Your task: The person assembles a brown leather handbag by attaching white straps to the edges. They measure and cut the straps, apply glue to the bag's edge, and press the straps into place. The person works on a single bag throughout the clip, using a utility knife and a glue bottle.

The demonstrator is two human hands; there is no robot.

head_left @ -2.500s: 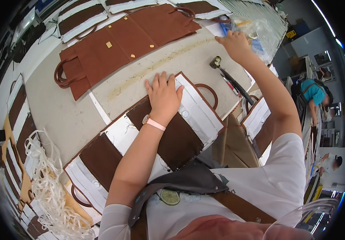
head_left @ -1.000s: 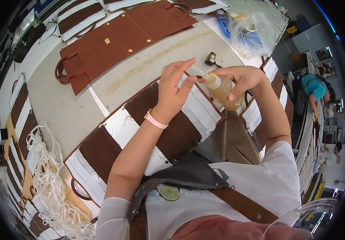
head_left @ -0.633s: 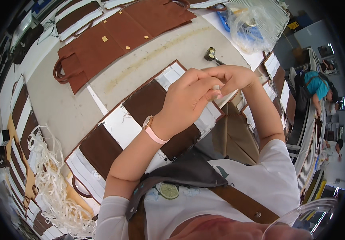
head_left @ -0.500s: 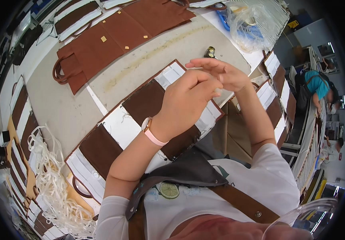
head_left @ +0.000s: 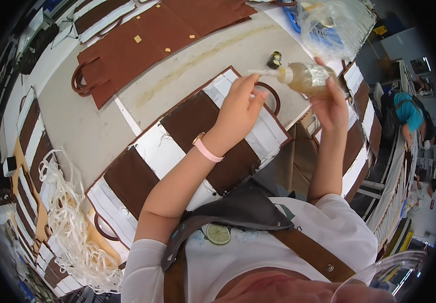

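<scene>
My right hand [head_left: 331, 108] is closed around a squeeze bottle [head_left: 310, 80] of yellowish liquid. The bottle lies on its side in the air, its pale nozzle blurred and pointing left. Just below the nozzle, my left hand [head_left: 239, 108] has its fingers curled together; a small pale bit shows between them, too small to name. Under both hands a flat bag piece [head_left: 132, 184] lies slantwise on the table, with dark brown and white panels, loose threads and a brown handle at each end.
A reddish-brown bag piece [head_left: 122, 55] with small yellow tabs lies at the back. A small dark bottle [head_left: 274, 60] stands beyond my hands. White tape [head_left: 71, 227] is heaped at left; a clear plastic bag [head_left: 329, 30] sits back right. More bag pieces [head_left: 354, 151] hang at right.
My hands were close together, fingers overlapping; now they are apart. My right hand has moved right and holds the squeeze bottle. The whole view has shifted slightly.
</scene>
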